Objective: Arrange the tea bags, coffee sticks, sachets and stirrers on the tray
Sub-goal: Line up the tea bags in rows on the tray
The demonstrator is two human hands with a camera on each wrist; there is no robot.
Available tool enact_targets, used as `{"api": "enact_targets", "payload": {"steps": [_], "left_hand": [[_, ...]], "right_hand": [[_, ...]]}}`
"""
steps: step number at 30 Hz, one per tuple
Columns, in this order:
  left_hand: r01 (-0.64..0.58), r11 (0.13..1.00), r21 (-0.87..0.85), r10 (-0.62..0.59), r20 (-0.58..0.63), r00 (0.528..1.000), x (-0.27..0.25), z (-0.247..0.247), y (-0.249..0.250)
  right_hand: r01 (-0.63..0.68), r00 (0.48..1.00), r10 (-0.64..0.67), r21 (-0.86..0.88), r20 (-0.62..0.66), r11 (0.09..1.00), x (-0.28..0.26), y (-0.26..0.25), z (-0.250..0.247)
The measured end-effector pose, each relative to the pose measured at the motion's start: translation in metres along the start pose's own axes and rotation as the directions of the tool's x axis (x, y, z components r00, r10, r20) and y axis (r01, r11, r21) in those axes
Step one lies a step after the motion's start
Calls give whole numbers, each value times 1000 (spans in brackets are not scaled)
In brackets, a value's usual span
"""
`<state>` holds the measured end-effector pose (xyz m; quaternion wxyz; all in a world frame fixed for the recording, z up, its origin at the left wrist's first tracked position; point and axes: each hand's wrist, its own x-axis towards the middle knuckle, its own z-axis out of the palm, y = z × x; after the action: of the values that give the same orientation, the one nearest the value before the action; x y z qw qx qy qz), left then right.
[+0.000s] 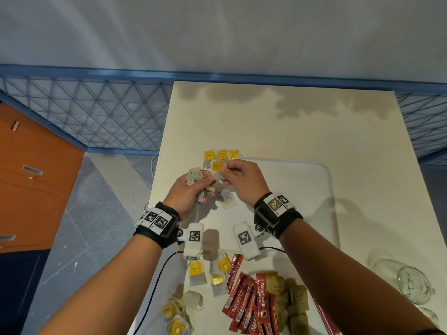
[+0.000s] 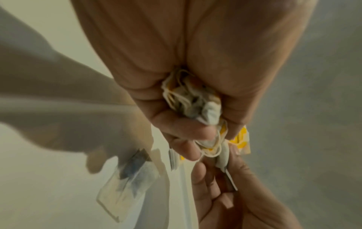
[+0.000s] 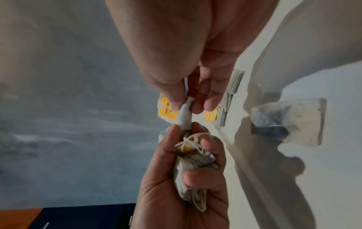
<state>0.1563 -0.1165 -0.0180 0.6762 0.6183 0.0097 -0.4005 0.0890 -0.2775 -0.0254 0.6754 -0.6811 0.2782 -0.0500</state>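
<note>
My left hand grips a crumpled bunch of tea bags with tangled strings, held above the white tray's near left corner. My right hand pinches one tea bag between thumb and fingers where it sticks out of that bunch. Several tea bags with yellow tags lie in a row at the tray's far left corner. One loose tea bag lies flat on the tray under my hands.
More yellow-tagged tea bags, red coffee sticks and brown sachets lie on the table near its front edge. A glass jar lies at the right. A blue mesh fence stands beyond the table's left side.
</note>
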Motion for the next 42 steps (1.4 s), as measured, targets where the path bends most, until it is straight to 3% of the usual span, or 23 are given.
{"api": "enact_targets", "payload": {"steps": [7, 12, 15, 18, 23, 32, 36, 39, 42], "left_hand": [[-2, 998, -58, -3, -87, 996, -3, -20, -1], [16, 996, -84, -26, -122, 992, -4, -25, -6], [21, 995, -94, -34, -134, 990, -5, -28, -7], [22, 994, -111, -39, -154, 987, -4, -30, -9], [22, 994, -108, -39, -166, 985, -4, -31, -10], [33, 996, -83, -44, -141, 989, -2, -31, -13], [38, 996, -75, -47, -129, 990, 0, -28, -14], [29, 997, -66, -35, -102, 994, 1, -23, -13], [23, 999, -40, -26, -72, 997, 1, -18, -12]], "right_hand": [[-100, 986, 108, 65, -131, 993, 27, -4, 15], [-138, 986, 118, -183, -118, 973, 40, 5, 30], [-135, 991, 115, -412, -72, 901, 42, 11, 34], [-119, 993, 105, -513, -56, 850, 42, 12, 33], [-150, 988, 99, -547, -123, 824, 42, 15, 35], [-159, 985, 106, -481, -135, 862, 45, 11, 37], [-100, 995, 92, -501, -40, 859, 41, 5, 27], [26, 991, 60, -621, 117, 783, 33, -1, 11], [99, 962, 123, -726, 246, 681, 20, -5, -6]]}}
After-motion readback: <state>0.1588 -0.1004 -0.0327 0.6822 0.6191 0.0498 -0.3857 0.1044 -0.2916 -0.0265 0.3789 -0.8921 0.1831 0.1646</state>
